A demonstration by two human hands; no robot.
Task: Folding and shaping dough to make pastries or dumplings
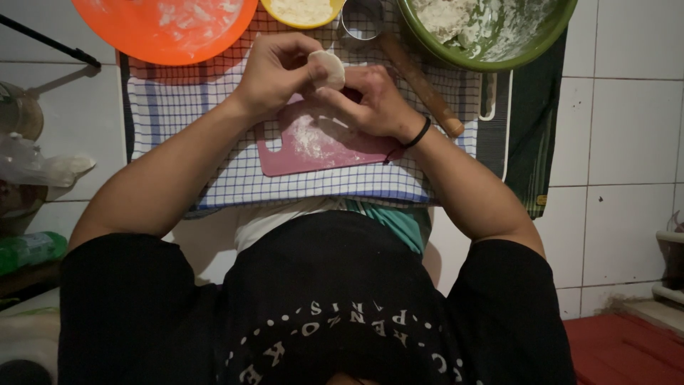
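Head view, looking down. Both hands meet at upper centre of the frame, above a pink board dusted with flour.

Left hand: fingers curled closed round a pale dough round, apparently cupping it from the left side. Right hand: fingertips pinched onto the lower right edge of the dough. The dough sits between the two sets of fingertips, lifted off the board; held in the air this way, both faces are probably reachable for shaping. Whether it holds filling cannot be told; the fingers hide the fold.

Board lies on a checked cloth, likely to catch flour.

Along the top edge: orange plate, yellow bowl, metal cutter, green bowl with dough. A rolling pin lies diagonally, just right of the right hand.
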